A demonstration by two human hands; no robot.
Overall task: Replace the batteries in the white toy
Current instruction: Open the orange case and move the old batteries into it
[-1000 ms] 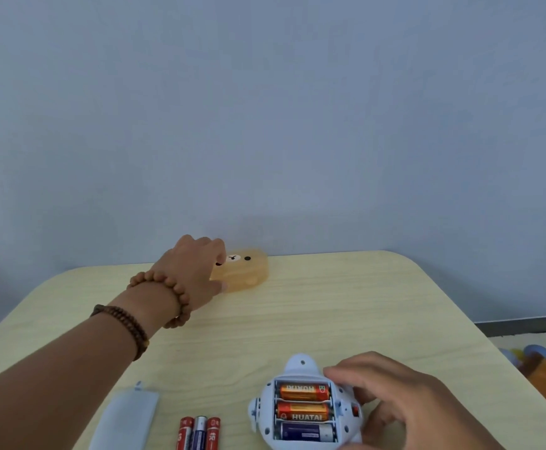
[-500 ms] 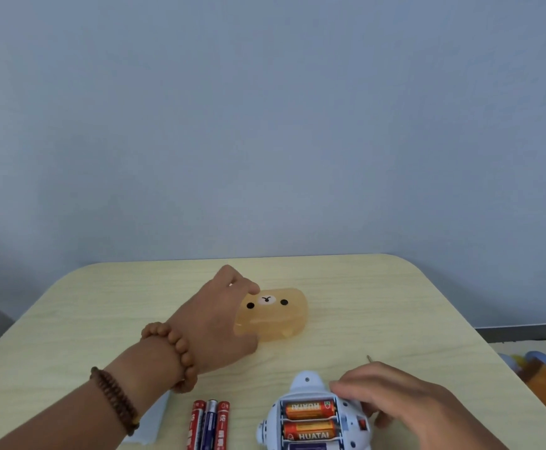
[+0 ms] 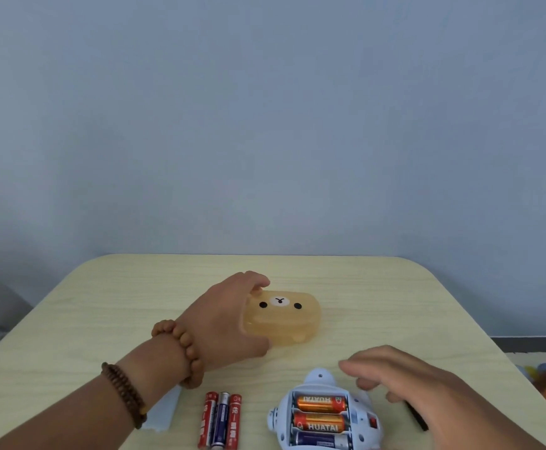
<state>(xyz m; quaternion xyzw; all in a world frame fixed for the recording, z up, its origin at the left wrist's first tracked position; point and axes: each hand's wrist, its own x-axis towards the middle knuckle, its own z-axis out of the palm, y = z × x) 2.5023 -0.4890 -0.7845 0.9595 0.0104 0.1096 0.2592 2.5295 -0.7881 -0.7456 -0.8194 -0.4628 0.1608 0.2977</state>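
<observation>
- The white toy (image 3: 325,417) lies on its back at the near edge of the worktop (image 3: 395,303), its battery bay open and facing up, so the cells can be reached from above.
- Three batteries sit in that bay: two orange ones (image 3: 321,413) and a dark blue one (image 3: 322,439) nearest the camera. Whether these are the old set or the new cannot be told from here.
- Three loose batteries (image 3: 219,420), two red and one blue, lie side by side just left of the toy, close enough for a quick swap.
- The left hand (image 3: 226,323) is clamped on the orange bear-face box (image 3: 281,318), fingers over its far edge and thumb at its near side. The box rests on the worktop, just beyond the toy; in my judgement it is wanted as a holder for batteries or small parts.
- The right hand (image 3: 401,378) hovers just beside the toy's right side, fingers loosely spread and holding nothing, seemingly ready either to steady the toy or to help with the box.
- A dark slim tool (image 3: 417,420) lies under the right hand, mostly hidden; it may be a screwdriver, but that is not certain.
- A pale flat piece (image 3: 164,414) lies partly under the left forearm, possibly the bay's cover.
- The next move likely needs both hands on the box, since its lid looks shut.
</observation>
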